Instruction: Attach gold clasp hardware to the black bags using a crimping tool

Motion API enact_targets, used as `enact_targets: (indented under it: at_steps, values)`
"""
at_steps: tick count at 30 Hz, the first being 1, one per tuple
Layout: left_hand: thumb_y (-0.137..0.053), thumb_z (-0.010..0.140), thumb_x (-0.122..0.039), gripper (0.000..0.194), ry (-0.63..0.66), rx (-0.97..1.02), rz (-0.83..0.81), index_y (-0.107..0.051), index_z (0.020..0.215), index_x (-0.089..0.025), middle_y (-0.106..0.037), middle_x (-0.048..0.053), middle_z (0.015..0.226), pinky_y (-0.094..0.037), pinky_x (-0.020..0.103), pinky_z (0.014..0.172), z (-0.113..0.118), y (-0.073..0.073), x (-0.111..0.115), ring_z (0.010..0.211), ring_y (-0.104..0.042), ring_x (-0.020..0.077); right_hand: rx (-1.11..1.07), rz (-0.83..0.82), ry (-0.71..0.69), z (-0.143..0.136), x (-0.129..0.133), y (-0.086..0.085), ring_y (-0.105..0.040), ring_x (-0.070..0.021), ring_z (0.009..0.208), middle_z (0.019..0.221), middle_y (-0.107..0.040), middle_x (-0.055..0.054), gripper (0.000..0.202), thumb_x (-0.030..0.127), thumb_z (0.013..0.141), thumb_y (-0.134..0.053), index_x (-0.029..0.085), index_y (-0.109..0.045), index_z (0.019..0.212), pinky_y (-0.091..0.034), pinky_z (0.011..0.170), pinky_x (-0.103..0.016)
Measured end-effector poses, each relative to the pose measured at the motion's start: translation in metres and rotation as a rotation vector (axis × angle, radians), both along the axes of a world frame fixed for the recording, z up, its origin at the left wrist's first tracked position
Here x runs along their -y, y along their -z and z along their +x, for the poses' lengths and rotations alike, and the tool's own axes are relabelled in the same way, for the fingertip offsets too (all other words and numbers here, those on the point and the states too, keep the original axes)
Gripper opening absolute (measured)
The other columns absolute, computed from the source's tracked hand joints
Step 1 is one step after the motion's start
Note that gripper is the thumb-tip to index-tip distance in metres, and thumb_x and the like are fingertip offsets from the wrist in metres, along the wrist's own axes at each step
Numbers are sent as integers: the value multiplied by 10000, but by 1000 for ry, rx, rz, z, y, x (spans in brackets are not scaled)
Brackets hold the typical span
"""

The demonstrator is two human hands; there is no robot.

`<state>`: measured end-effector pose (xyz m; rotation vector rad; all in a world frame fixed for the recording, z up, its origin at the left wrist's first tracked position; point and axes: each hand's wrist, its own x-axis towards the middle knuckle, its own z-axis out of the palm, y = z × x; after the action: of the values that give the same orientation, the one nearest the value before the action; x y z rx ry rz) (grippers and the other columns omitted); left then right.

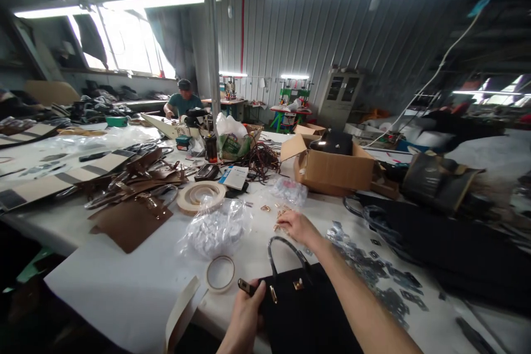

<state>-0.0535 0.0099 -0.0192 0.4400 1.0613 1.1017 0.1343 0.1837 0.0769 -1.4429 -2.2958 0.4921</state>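
Gripping black handbag [311, 307], nearest in at the edge of the white table [256, 257], pinching its side and a black strap end [245, 286] bearing gold metal in left hand [245, 310]. Holding right hand [297, 228] beyond the handles [270, 254], bending fingers down at small gold fittings [283, 211]; unable to tell whether clasping one. Probably working best by picking up single fittings, bracing the bag, avoiding scratches. Noting outward: tape roll [208, 275] left of handles, grey metal pieces [392, 310] to the right.
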Motion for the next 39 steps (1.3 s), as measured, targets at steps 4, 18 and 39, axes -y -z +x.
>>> enact_targets:
  at_steps: [4, 18, 39]
  values:
    - [-904, 662, -581, 547, -3, 23, -1, -731, 979, -169, -742, 67, 767, -566, 272, 557, 2, 9, -4, 714, -747, 241, 140, -31, -30, -20, -25, 25, -729, -223, 893, 929, -787, -58, 172, 86, 779, -703, 217, -802, 729, -523, 835, -280]
    - [-844, 808, -356, 344, 56, -6, -46, -684, 1042, -162, -778, 79, 887, -606, 276, 625, -6, -19, 0, 774, -766, 222, -864, 247, 502, 62, 41, -12, -713, -178, 778, 964, -721, -54, 466, 524, 869, -752, 176, -626, 1152, -591, 747, -311]
    - [-687, 867, -102, 180, 981, -1288, 1207, -776, 1002, -180, -742, 157, 1204, -452, 394, 1070, 76, -78, -101, 1203, -614, 319, -853, -166, 625, 82, 186, 102, -718, -216, 738, 827, -778, -68, 454, 567, 779, -817, 169, -797, 996, -609, 701, -341]
